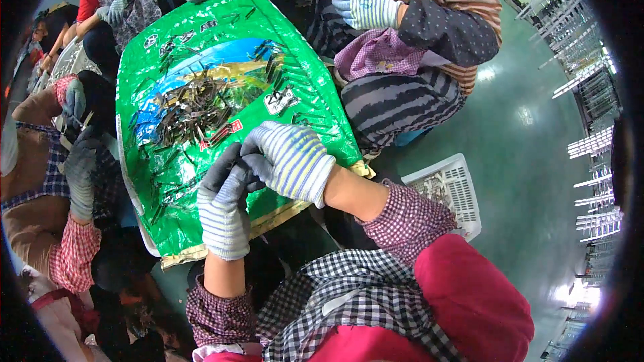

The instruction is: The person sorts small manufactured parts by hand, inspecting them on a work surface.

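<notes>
Both my hands wear knitted gloves with pale stripes and dark grey fingers, and they meet above the near part of a green printed plastic sack point(305, 60). My left hand point(225, 214) is closed, its thumb and fingers pinched together. Against its fingertips press the bent fingers of my right hand point(290, 161), also closed. Whatever lies between them is hidden by the gloves. Beyond my hands, a heap of thin dark strips point(191, 110) rests on the middle of the sack, with more strips scattered around it.
A white plastic basket point(469, 191) holding small pale pieces stands on the green floor point(516, 181) to the right. Gloved co-workers sit around the sack; a striped-glove hand point(365, 10) is at the far right. Metal racks point(597, 208) line the right side.
</notes>
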Action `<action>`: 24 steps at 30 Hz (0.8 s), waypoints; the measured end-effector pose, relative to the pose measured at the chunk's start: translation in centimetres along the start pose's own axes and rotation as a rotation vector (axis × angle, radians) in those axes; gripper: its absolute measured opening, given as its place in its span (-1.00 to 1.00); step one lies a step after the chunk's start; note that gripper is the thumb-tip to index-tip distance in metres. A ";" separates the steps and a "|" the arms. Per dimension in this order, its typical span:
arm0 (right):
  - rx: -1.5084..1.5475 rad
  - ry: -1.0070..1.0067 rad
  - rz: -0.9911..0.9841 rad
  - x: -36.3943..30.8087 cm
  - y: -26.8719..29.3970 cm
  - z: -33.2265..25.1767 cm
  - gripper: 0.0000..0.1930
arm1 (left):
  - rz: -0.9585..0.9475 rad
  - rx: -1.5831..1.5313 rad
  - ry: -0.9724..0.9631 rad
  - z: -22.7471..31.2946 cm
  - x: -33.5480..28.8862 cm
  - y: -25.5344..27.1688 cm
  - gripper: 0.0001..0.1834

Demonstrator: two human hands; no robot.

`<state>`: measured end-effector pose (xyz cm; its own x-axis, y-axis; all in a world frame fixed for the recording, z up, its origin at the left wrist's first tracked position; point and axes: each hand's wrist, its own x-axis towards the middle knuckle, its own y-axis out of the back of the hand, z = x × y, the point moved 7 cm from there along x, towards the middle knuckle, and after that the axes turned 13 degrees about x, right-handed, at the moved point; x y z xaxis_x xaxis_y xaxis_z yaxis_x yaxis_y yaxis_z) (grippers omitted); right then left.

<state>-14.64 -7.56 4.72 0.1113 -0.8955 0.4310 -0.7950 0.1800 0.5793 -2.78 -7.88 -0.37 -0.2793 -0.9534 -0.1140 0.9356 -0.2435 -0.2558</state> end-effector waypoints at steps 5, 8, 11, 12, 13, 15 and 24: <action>-0.143 0.172 0.088 -0.5 0.8 -2.2 -0.89 | -0.023 -0.118 0.001 0.0 0.1 0.0 -0.52; -0.081 0.148 0.089 -0.5 0.8 -1.0 -0.88 | 0.012 -0.041 -0.013 0.2 0.2 -0.5 -0.54; -0.072 0.082 0.056 -0.4 0.9 -0.6 -0.88 | -0.013 0.080 -0.066 0.1 0.6 -0.4 -0.57; -0.078 0.094 0.055 -0.6 1.0 -0.7 -0.87 | 0.002 0.115 -0.057 0.1 0.6 -0.5 -0.56; -0.079 0.112 0.056 -0.7 0.9 -1.1 -0.87 | 0.019 0.155 -0.054 0.6 0.3 -0.5 -0.55; 0.140 0.056 0.025 -0.5 -0.1 -0.8 -0.85 | 0.017 0.178 -0.034 1.2 -0.6 0.7 -0.50; 0.010 0.235 0.074 -1.6 0.0 -2.7 -0.85 | -0.071 0.152 0.006 1.0 -1.9 0.6 -0.57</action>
<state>-13.23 -5.07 5.94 0.1874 -0.7608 0.6213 -0.8118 0.2362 0.5340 -1.46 -6.42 0.66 -0.3472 -0.9317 -0.1067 0.9350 -0.3352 -0.1158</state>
